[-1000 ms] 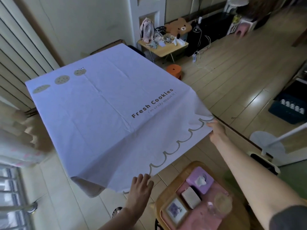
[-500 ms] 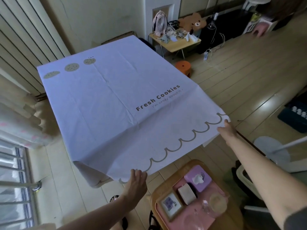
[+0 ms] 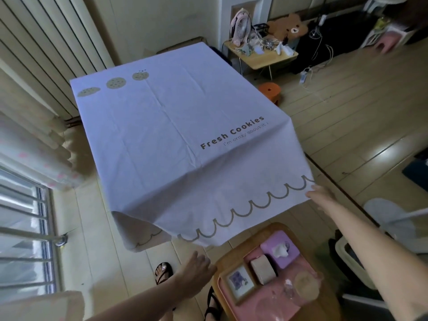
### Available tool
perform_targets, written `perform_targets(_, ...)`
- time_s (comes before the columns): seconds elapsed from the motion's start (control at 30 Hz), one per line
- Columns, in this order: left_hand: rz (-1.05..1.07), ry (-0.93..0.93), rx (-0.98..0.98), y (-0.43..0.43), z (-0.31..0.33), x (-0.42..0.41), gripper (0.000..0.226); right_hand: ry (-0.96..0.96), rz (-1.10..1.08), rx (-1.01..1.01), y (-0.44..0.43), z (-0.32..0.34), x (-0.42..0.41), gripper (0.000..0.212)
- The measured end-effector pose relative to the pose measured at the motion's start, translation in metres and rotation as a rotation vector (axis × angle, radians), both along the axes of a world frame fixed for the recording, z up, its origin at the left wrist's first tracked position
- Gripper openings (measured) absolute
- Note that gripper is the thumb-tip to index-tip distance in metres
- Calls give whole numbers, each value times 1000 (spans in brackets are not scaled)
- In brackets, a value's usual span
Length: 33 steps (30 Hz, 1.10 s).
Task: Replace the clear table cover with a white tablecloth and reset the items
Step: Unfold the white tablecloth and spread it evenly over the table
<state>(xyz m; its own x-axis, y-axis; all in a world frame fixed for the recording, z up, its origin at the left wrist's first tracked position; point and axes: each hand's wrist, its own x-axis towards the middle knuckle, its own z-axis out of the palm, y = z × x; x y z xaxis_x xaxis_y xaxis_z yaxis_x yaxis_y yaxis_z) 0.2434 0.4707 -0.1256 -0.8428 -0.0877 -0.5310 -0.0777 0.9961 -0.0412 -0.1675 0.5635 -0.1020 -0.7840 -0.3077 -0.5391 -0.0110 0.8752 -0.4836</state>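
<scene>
White tablecloth (image 3: pixel 176 140): creased cotton-like sheet with a scalloped hem, spread flat over the hidden table, near edge overhanging. Right hand (image 3: pixel 320 196) pinches its near-right corner. Left hand (image 3: pixel 196 268) is just below the hem; grip cannot be told.

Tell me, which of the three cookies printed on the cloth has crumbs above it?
The cookie farthest right, nearest the tablecloth's centre crease; small dark specks sit above it, none above the other two.
</scene>
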Motion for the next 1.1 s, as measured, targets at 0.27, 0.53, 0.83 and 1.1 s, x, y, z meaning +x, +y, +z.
perform_targets(0.27,505,268,303,-40,22,-3,40,-12,242,-9,-41,-11,80,40)
perform_targets(0.53,757,413,510,-103,21,21,30,-97,245,-190,-102,-17,184,30)
perform_targets(0.83,929,510,578,-214,7,143,23,-265,182,-311,-182,-28,345,23)
perform_targets(1.1,1059,560,586,-315,5,237,23,238,212,-392,-273,-38,476,38)
